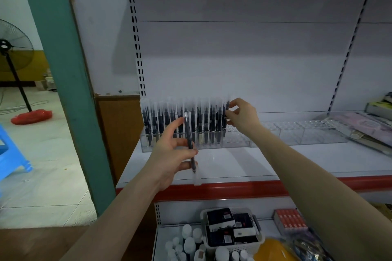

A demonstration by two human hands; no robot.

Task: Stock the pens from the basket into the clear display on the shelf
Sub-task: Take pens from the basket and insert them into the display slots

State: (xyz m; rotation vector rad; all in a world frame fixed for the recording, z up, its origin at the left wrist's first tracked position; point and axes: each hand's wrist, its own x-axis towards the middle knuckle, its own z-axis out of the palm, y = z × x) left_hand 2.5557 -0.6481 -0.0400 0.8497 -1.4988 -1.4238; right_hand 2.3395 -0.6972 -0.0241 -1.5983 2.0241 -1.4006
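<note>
A clear display [239, 141] with rows of holes stands on the white shelf [233, 165]; its left part holds several dark pens [184, 121] standing upright. My left hand [171, 152] holds one dark pen [190, 144] in a clear sleeve, nearly upright, in front of the display. My right hand [241, 115] pinches a pen [227, 112] at the right end of the filled rows, over the display. A white basket [232, 246] with dark boxes sits on the lower shelf.
The display's right sections [307, 133] hold no pens. Pink packaged goods [369, 125] lie at the shelf's right. White bottles [186, 241] and a red box [289, 219] sit beside the basket. A teal post [63, 70], a fan [12, 53] and a blue stool [10, 154] are at left.
</note>
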